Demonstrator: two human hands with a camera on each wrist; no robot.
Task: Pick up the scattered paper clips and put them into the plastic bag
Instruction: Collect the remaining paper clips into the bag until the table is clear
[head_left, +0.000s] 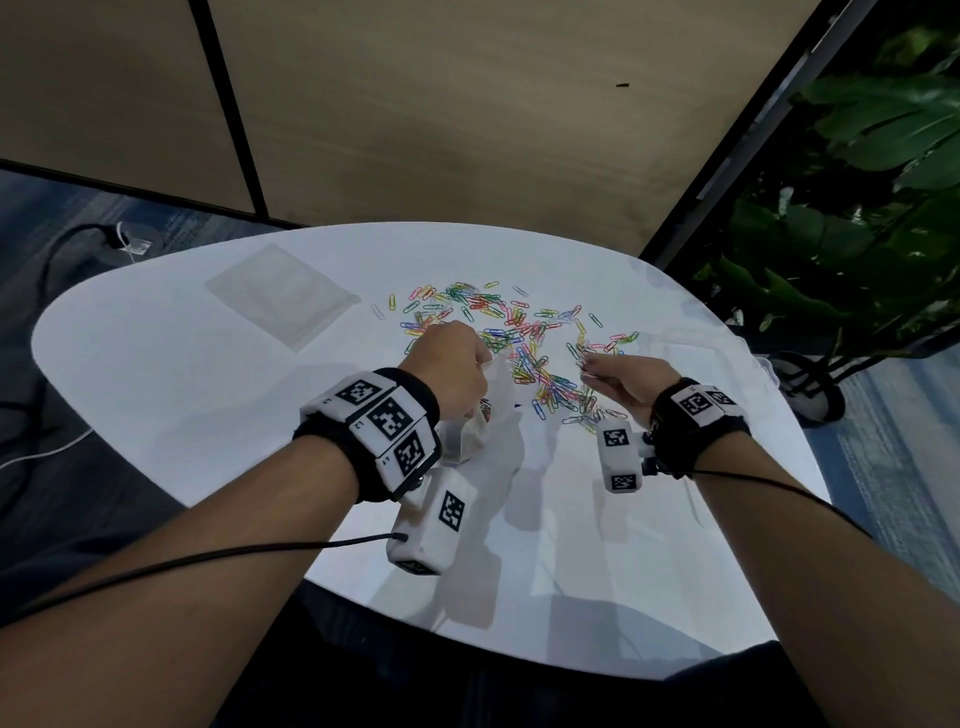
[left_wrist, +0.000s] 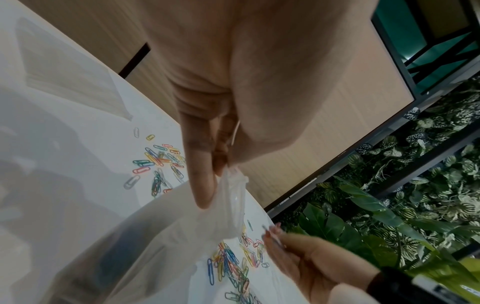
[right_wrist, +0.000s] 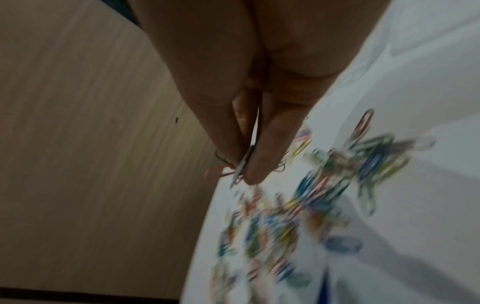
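Observation:
Several coloured paper clips (head_left: 519, 332) lie scattered across the middle of the white table (head_left: 182, 364). My left hand (head_left: 452, 364) pinches the rim of a clear plastic bag (head_left: 483, 415) and holds it up; the bag (left_wrist: 161, 236) hangs below the fingers (left_wrist: 205, 185) in the left wrist view. My right hand (head_left: 618, 374) is to the right of the bag and pinches a few paper clips (right_wrist: 239, 172) between thumb and fingers (right_wrist: 262, 160), just above the scattered clips (right_wrist: 324, 201). In the left wrist view the right hand (left_wrist: 298, 257) holds the clips (left_wrist: 271, 234) near the bag's mouth.
A flat stack of clear plastic bags (head_left: 283, 296) lies at the table's far left. A large potted plant (head_left: 857, 218) stands to the right of the table. Cables and a floor socket (head_left: 119, 241) are on the carpet at left.

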